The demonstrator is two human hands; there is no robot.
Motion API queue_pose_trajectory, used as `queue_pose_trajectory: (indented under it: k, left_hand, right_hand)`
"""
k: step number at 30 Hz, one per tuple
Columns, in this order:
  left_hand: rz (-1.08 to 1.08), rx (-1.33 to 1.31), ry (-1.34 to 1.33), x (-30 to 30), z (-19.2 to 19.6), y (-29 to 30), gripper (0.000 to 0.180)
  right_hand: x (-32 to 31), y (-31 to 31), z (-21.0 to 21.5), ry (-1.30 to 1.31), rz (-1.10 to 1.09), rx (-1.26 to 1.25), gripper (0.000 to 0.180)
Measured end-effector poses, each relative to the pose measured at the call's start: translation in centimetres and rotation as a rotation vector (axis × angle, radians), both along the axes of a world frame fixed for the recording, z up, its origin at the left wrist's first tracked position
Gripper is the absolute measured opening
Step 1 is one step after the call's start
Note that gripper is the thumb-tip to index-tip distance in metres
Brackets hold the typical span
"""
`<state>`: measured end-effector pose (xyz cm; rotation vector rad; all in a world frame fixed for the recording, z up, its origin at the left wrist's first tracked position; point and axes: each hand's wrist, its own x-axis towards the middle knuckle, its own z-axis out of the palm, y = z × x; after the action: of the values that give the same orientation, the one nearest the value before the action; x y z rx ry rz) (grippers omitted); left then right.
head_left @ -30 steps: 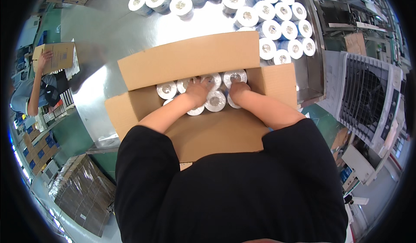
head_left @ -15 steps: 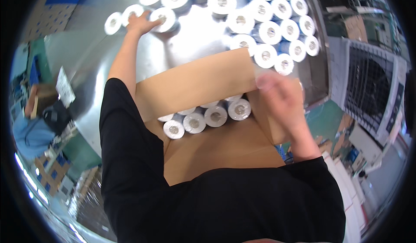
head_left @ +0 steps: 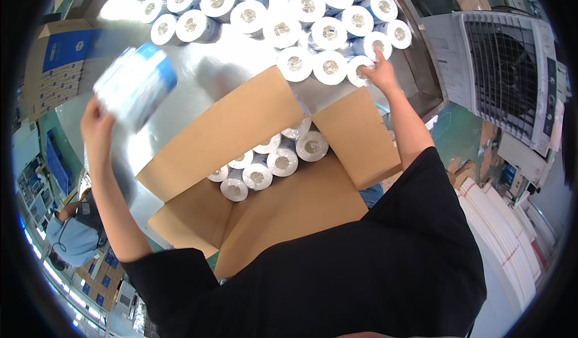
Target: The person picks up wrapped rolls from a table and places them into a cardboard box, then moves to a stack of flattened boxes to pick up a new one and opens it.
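packing looks underway: left hand (head_left: 96,124) grips a blurred blue-and-white roll (head_left: 135,85) raised over the metal table (head_left: 198,76), left of the open cardboard box (head_left: 289,211). right hand (head_left: 380,71) rests spread fingers on 1 white roll (head_left: 360,73) in the table cluster. next move likely calls for lowering the held roll beside the 7 or so rolls in the box (head_left: 271,160).

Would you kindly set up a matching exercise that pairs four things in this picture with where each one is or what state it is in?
Things:
1. left hand
2. right hand
3. cardboard box
4. fan unit

Places or states:
A. flaps open, a row of rolls inside
B. standing off the table's right end
C. raised, holding a blurred blue and white roll
D. touching a roll at the near edge of the group on the metal table

Pairs: 1-C, 2-D, 3-A, 4-B
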<state>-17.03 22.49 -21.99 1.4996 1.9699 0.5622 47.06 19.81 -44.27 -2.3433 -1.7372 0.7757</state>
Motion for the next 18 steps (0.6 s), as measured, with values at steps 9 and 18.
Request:
queue_pose_trajectory:
  k: [9,18]
  left_hand:
    - [0.222,-0.592,-0.58,12.1,4.2,-24.5,0.038]
    - [-0.771,-0.309,0.792,13.2,-6.4,-29.4,0.02]
  right_hand:
    - [2.0,-0.6,16.6,0.216,-0.119,0.255,0.066]
    - [-15.6,-9.9,33.2,0.475,1.092,0.14,0.071]
